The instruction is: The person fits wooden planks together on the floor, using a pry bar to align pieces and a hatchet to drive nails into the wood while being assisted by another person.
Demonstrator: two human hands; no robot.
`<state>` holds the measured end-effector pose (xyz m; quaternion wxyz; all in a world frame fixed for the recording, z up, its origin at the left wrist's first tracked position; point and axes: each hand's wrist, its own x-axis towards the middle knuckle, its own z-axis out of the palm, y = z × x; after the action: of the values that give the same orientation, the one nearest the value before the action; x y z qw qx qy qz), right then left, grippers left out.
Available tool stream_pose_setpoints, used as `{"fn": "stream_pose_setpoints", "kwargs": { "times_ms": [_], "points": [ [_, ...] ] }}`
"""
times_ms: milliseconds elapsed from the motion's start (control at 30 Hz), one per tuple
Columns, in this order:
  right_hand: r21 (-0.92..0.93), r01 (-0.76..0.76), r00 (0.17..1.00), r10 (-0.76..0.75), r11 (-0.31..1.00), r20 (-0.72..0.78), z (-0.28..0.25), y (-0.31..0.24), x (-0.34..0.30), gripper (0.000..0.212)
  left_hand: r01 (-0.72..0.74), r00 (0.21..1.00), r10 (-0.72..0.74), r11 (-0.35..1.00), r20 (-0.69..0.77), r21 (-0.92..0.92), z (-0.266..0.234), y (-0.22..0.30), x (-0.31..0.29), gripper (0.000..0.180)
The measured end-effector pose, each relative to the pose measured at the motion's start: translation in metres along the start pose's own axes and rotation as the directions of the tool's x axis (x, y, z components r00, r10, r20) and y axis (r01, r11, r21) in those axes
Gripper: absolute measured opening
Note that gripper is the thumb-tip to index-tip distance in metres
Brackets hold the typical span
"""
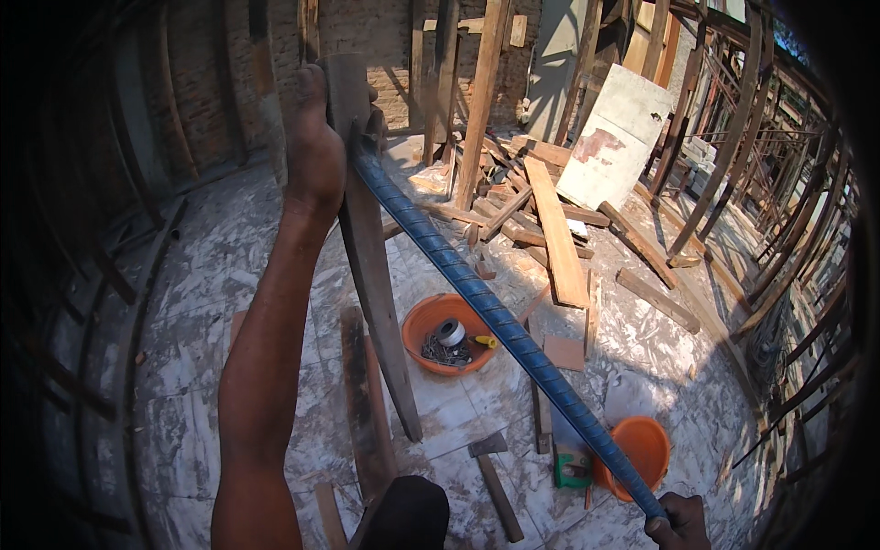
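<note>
My left hand (316, 156) is raised at the upper left, gripping the top of a long grey wooden board (371, 266) that hangs down toward the floor. A long blue spiral-ribbed bar (486, 291), which looks like a pry bar, slants from the board's upper part to the lower right. Its dark far tip meets the board's edge right beside my left hand. At the lower right, my right hand (680, 524) is wrapped round the near end of the bar. Part of that hand is cut off by the frame's lower edge.
An orange basin (417, 316) holds a wire spool (449, 332), nails and a yellow-handled tool. A hatchet (489, 446), a green-handled saw (573, 467) and another orange basin (653, 449) lie nearby. Timber scraps (513, 206) and a white panel (616, 133) stand behind, among upright wooden posts (481, 105).
</note>
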<state>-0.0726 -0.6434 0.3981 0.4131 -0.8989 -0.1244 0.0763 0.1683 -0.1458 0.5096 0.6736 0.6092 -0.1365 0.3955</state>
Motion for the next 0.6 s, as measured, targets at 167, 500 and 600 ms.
{"fn": "stream_pose_setpoints", "kwargs": {
  "times_ms": [167,500,600],
  "points": [
    [0.16,0.088,0.996,-0.089,0.983,0.001,0.076,0.047,0.03,0.04,0.001,0.998,-0.001,1.0,-0.056,-0.004,0.008,-0.011,0.011,0.075],
    [0.372,0.153,0.987,-0.16,0.916,-0.013,0.259,0.105,0.114,0.029,0.039,0.996,-0.034,0.998,0.082,-0.055,-0.012,0.0,0.004,0.074],
    [0.258,0.166,0.986,-0.166,0.952,-0.021,0.286,0.107,0.124,0.028,0.047,0.992,-0.038,0.996,0.12,-0.078,-0.013,-0.001,-0.002,0.074]
  ]
}}
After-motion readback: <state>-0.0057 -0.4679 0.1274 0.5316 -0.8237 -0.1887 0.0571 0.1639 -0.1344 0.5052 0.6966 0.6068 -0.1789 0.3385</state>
